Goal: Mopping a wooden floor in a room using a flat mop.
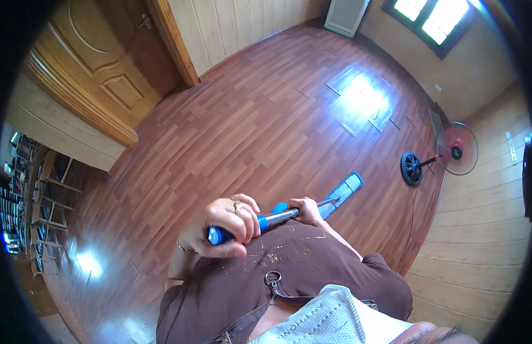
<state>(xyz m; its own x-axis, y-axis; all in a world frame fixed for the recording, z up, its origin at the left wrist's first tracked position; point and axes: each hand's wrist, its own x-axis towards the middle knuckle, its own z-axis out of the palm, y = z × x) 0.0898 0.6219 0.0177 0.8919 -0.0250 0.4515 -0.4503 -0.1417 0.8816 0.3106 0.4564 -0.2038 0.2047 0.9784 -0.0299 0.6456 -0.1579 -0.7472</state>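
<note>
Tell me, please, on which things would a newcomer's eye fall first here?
Probably first on the white glare on the wood-plank floor, at the upper right, toward the window. Next comes the blue-and-silver flat mop at the centre, gripped by the left hand at its handle end and the right hand farther down. The red-and-black pedestal fan also stands out, near the right wall.

The mop head [348,186] seems pale blue, its pole [282,217] silver.
</note>
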